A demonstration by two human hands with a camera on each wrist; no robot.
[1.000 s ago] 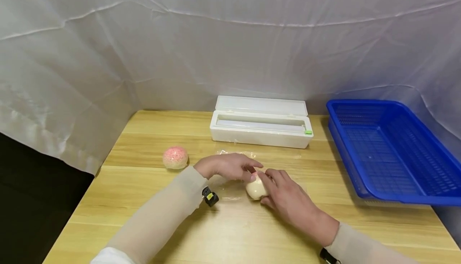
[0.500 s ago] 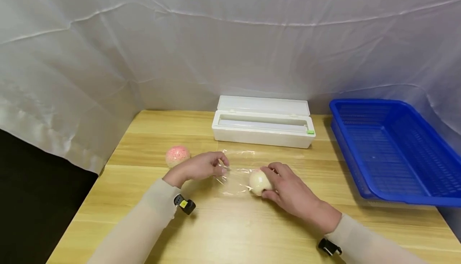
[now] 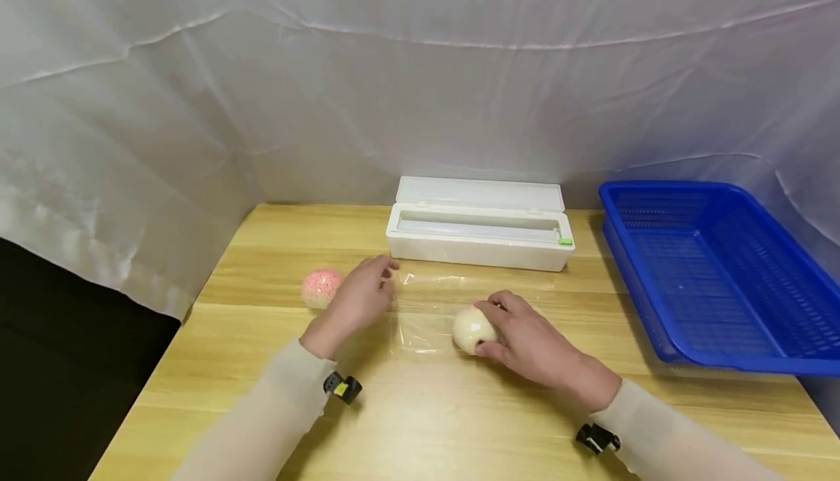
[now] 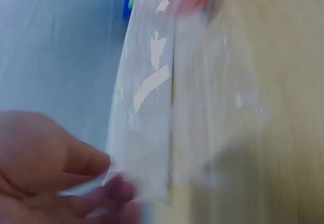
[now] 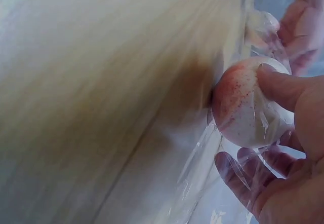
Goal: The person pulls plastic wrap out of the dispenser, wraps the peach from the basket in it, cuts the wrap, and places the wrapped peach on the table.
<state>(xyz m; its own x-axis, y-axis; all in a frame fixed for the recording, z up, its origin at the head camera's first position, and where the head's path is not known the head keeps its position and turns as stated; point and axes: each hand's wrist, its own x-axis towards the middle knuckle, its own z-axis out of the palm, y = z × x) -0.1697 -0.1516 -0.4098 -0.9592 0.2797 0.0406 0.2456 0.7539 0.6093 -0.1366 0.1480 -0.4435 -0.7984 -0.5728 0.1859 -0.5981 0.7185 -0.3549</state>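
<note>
My right hand (image 3: pixel 534 339) grips a pale peach (image 3: pixel 473 329) with a pink blush, resting on a sheet of cling film (image 3: pixel 423 321) on the table. In the right wrist view, thumb and fingers lie around the peach (image 5: pixel 250 102), and clear film clings to it. My left hand (image 3: pixel 359 299) is at the film's far left corner. In the left wrist view its thumb and fingertips pinch the edge of the stretched film (image 4: pixel 152 92); that view is blurred. Just left of this hand sits a second pink-and-cream peach (image 3: pixel 321 288), partly hidden by it.
A white cling film box (image 3: pixel 479 250) with its lid raised and a roll inside stands at the back of the wooden table (image 3: pixel 420 423). A blue plastic basket (image 3: pixel 639 299) is on the right. A grey curtain (image 3: pixel 420 102) hangs behind.
The left hand has moved left away from the held peach, then slightly back toward the film box, drawing the film out. The right hand keeps its grip on the peach.
</note>
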